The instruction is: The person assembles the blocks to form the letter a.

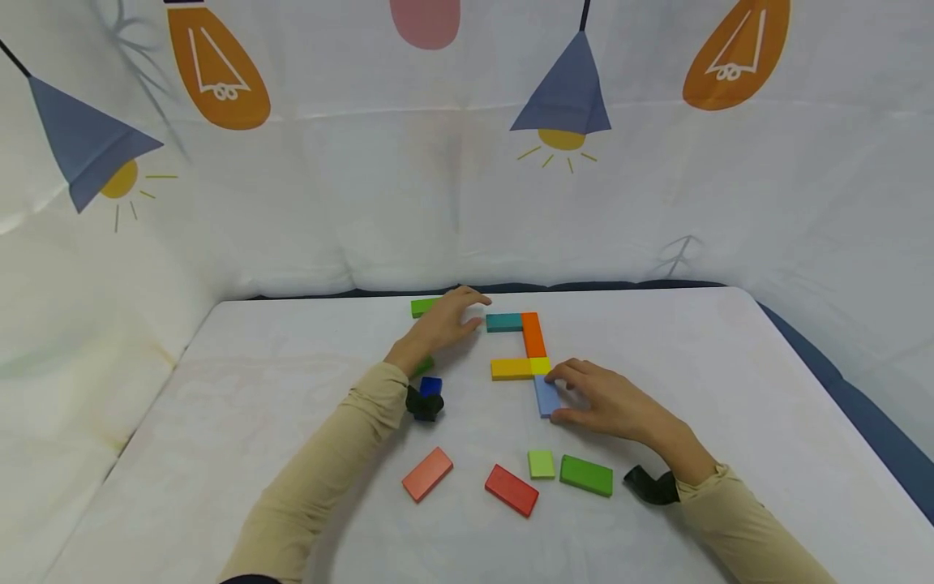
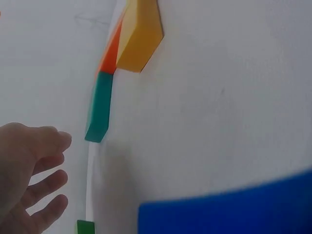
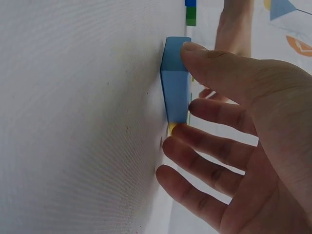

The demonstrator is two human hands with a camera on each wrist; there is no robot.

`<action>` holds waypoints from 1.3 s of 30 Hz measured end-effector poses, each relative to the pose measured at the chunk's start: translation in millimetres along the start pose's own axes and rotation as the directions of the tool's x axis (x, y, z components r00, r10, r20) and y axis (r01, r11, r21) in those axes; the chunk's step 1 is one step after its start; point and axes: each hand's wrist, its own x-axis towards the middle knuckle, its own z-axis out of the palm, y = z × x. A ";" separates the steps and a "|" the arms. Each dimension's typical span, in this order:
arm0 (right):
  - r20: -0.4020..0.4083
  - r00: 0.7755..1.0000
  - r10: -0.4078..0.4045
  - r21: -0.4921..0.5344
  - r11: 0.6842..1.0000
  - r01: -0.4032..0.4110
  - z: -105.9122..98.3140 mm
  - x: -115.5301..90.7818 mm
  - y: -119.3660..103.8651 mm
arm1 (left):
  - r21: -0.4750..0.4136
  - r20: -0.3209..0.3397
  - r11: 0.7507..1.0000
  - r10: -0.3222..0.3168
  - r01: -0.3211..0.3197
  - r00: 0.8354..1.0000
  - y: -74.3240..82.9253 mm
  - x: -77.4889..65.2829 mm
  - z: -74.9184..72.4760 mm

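White tabletop (image 1: pixel 700 349): near its far edge, the left hand (image 1: pixel 443 322) hangs wide beside a teal block (image 1: pixel 503 323); the right hand (image 1: pixel 607 399), fingers spread, touches a light-blue block (image 1: pixel 544 397).

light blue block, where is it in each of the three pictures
Head: light blue block just right of and below centre, at the right hand.
Left wrist: not in it.
Right wrist: upper half, slightly right of centre.
Shared landmark: left hand, partly visible behind the block in the right wrist view.
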 end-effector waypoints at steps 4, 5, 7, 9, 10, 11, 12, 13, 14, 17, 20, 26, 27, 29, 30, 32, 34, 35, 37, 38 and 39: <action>-0.001 1.000 0.001 -0.007 1.000 -0.001 0.9 -0.3 0.4 | 0.023 -0.015 1.000 -0.016 0.016 1.000 -6.8 -3.5 -4.5; -0.001 1.000 0.001 -0.009 1.000 -0.001 1.2 -0.3 0.5 | 0.027 -0.013 0.999 -0.018 0.018 1.000 -8.8 -4.6 -5.9; -0.001 1.000 0.003 -0.011 1.000 -0.003 1.3 -0.4 0.2 | 0.032 -0.010 0.999 -0.032 0.032 0.999 -13.5 -7.6 -9.6; -0.001 1.000 0.004 -0.009 1.000 -0.004 1.3 -0.3 -0.2 | 0.026 -0.004 0.998 -0.055 0.055 0.999 -18.7 -11.1 -14.8; -0.001 1.000 0.004 -0.007 1.000 -0.004 1.3 -0.2 -0.5 | 0.019 -0.004 0.998 -0.064 0.064 0.998 -21.6 -13.0 -17.8; -0.001 1.000 0.004 -0.004 1.000 -0.004 1.0 -0.2 -0.9 | 0.010 -0.003 0.998 -0.070 0.070 0.998 -24.7 -14.7 -20.9; -0.001 1.000 0.005 -0.002 1.000 -0.005 0.7 -0.3 -1.3 | -0.004 -0.005 0.997 -0.077 0.077 0.997 -27.6 -16.5 -24.2; -0.001 1.000 0.006 0.001 1.000 -0.006 0.5 -0.3 -1.7 | -0.019 -0.008 0.997 -0.081 0.080 0.997 -30.7 -18.0 -27.3; 0.000 1.000 0.006 0.001 1.000 -0.006 0.3 -0.2 -2.0 | -0.032 -0.010 0.996 -0.084 0.083 0.996 -33.6 -19.5 -30.1; 0.002 1.000 0.012 0.002 1.000 -0.012 -0.5 -0.4 -2.7 | -0.058 -0.019 0.995 -0.083 0.081 0.996 -41.9 -23.5 -36.4; 0.008 1.000 0.017 0.002 1.000 -0.017 -1.0 -0.3 -3.1 | -0.068 -0.028 0.993 -0.094 0.092 0.995 -48.5 -26.7 -38.2; 0.017 0.999 0.029 0.007 1.000 -0.029 -0.1 -0.1 -2.1 | -0.062 -0.042 0.992 -0.115 0.112 0.992 -52.2 -30.5 -36.5; 0.018 0.999 0.031 0.010 0.999 -0.031 0.0 -0.1 -1.9 | -0.062 -0.045 0.991 -0.121 0.119 0.992 -52.6 -31.1 -36.2; 0.020 0.999 0.034 0.015 0.999 -0.035 -0.1 -0.1 -2.0 | -0.067 -0.048 0.989 -0.133 0.130 0.990 -53.7 -32.4 -35.4; 0.021 0.999 0.035 0.016 0.999 -0.036 -0.2 -0.1 -2.1 | -0.067 -0.049 0.988 -0.139 0.136 0.989 -54.3 -33.2 -34.9; 0.019 0.999 0.037 0.017 0.999 -0.037 -0.6 -0.5 -2.1 | -0.065 -0.051 0.987 -0.151 0.148 0.987 -55.3 -34.7 -33.5; 0.015 0.999 0.036 0.018 0.999 -0.037 -0.8 -1.0 -2.1 | -0.053 -0.056 0.987 -0.153 0.150 0.987 -56.7 -36.0 -31.7; 0.014 0.999 0.035 0.019 0.999 -0.035 -1.0 -1.2 -2.0 | -0.046 -0.060 0.988 -0.150 0.148 0.987 -57.5 -36.7 -30.7; 0.012 0.999 0.032 0.021 0.999 -0.032 -1.2 -1.6 -1.7 | -0.032 -0.067 0.989 -0.147 0.146 0.987 -59.0 -37.9 -28.6; 0.011 0.999 0.031 0.024 0.999 -0.032 -1.4 -1.7 -1.5 | -0.025 -0.070 0.990 -0.143 0.141 0.987 -59.8 -38.5 -27.6; 0.012 0.999 0.031 0.028 0.999 -0.032 -1.6 -1.9 -1.4 | -0.019 -0.072 0.990 -0.141 0.140 0.987 -60.4 -38.9 -26.6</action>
